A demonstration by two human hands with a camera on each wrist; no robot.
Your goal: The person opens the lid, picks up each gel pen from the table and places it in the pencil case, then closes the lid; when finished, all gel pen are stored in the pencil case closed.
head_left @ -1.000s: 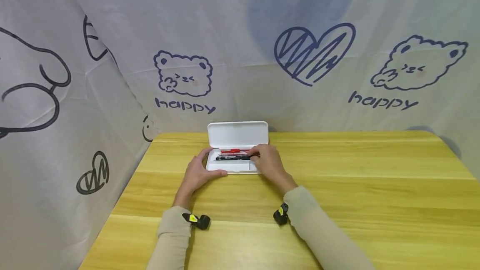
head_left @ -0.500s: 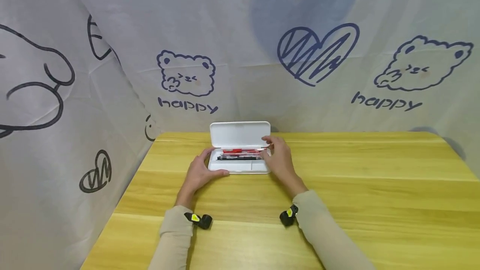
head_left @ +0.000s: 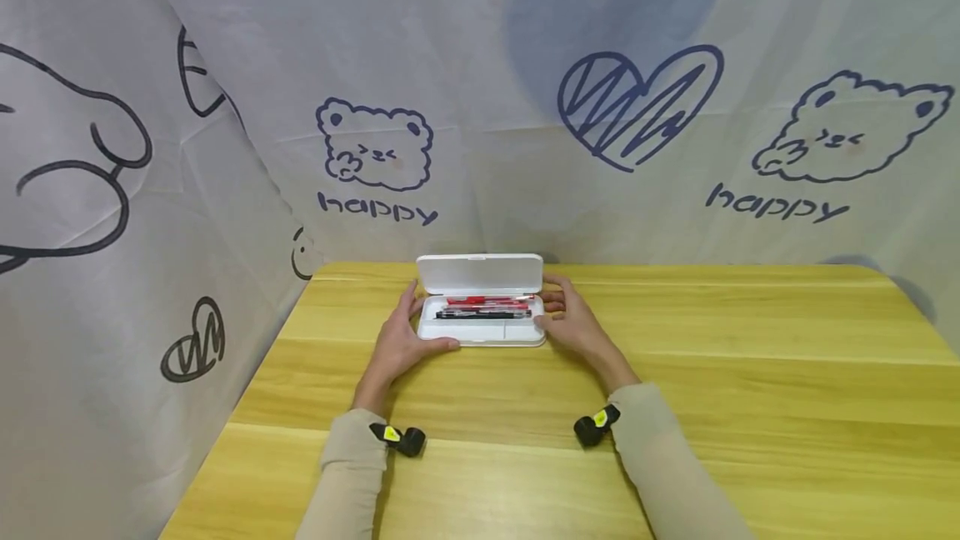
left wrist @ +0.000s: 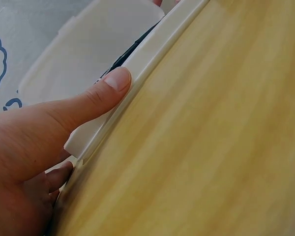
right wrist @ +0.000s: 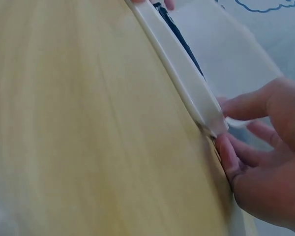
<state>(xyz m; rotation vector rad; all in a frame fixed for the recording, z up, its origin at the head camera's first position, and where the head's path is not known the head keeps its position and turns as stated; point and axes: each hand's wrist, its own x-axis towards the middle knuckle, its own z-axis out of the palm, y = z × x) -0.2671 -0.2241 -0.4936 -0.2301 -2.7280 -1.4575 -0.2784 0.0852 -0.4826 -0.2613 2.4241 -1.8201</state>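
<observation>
A white pencil case (head_left: pixel 468 331) stands at the back of the wooden table, its lid (head_left: pixel 480 275) raised and leaning forward. Red pens (head_left: pixel 487 301) and a black pen (head_left: pixel 480 315) lie lengthwise in its rear compartment; the narrow front one has a divider. My left hand (head_left: pixel 397 348) grips the left end, with the thumb on the front edge and fingers around the side. At the right end my right hand (head_left: pixel 585 330) holds the case, thumb (right wrist: pixel 246 105) at the rim and fingers around the outside. Some fingertips are hidden.
The wooden table (head_left: pixel 720 407) extends to the right and toward me. Behind its back edge hangs a pale cloth (head_left: pixel 495 107) with bear and heart drawings, and more cloth hangs along the left. Small black cameras are strapped to both wrists.
My right hand has moved from the pens out to the right end of the case. The lid has tipped forward a little. My left hand keeps its hold.
</observation>
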